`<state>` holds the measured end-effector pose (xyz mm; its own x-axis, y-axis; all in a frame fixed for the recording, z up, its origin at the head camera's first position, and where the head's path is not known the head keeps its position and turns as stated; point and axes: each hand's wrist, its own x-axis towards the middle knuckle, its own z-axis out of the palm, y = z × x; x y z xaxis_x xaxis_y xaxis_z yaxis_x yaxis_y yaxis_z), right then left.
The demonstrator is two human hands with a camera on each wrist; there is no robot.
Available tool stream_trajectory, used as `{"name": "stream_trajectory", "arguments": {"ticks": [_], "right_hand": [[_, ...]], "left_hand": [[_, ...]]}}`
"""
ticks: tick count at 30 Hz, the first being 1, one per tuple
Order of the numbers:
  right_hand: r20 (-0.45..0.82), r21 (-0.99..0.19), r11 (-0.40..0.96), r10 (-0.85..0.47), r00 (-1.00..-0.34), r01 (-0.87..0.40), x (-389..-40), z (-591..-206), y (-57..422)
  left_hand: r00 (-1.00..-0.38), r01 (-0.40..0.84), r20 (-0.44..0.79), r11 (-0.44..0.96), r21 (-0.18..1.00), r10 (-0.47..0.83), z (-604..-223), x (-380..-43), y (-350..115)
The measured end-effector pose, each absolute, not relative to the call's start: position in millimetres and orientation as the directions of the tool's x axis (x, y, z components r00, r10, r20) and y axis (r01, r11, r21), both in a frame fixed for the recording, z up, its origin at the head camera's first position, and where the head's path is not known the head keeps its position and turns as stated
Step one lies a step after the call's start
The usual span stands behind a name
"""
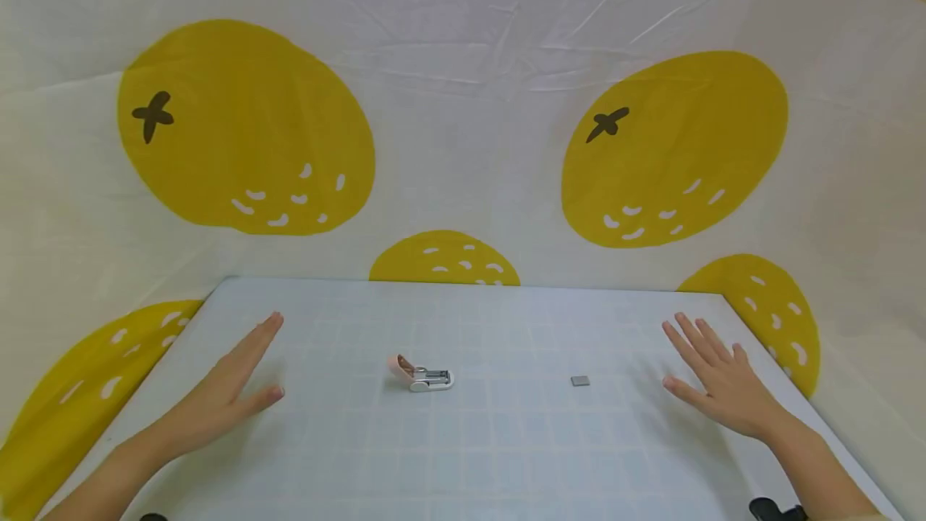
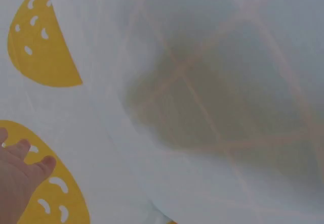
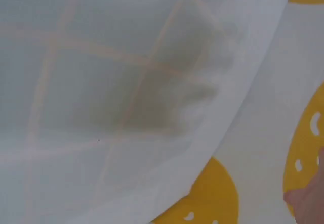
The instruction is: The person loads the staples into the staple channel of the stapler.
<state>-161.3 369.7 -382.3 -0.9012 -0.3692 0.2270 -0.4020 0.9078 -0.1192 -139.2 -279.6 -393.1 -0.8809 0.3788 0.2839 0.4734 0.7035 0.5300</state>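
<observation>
A small stapler (image 1: 431,379) lies on the table with its pinkish top (image 1: 400,367) swung up, showing the metal channel in its white base. To its right is a small flat grey strip of staples (image 1: 580,381). My left hand (image 1: 230,392) hovers over the left side of the table, fingers straight and thumb spread, holding nothing. On the right side my right hand (image 1: 723,388) hovers with its fingers spread, also holding nothing. Both hands are apart from the stapler and the staples. In the wrist views, parts of the left hand (image 2: 23,178) and right hand (image 3: 309,201) show at the edges.
The white table (image 1: 463,465) has a faint grid pattern. A pale cloth (image 1: 470,119) printed with large yellow fruit hangs behind and around it. Dark pieces (image 1: 774,509) show below the right wrist at the bottom edge.
</observation>
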Motion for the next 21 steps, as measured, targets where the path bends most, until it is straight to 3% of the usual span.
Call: {"name": "stream_trajectory", "arguments": {"ticks": [7,21], "right_hand": [[0.151,-0.319,0.859,-0.371,-0.916,-0.4,-168,-380,356],[0.123,-0.491,0.782,-0.375,-0.919,-0.385,-178,-382,327]], "left_hand": [[-0.916,0.401,0.252,0.724,0.561,0.312,-386,-143,-257],[-0.86,0.51,0.373,0.624,0.592,0.349,-404,-163,-211]]}}
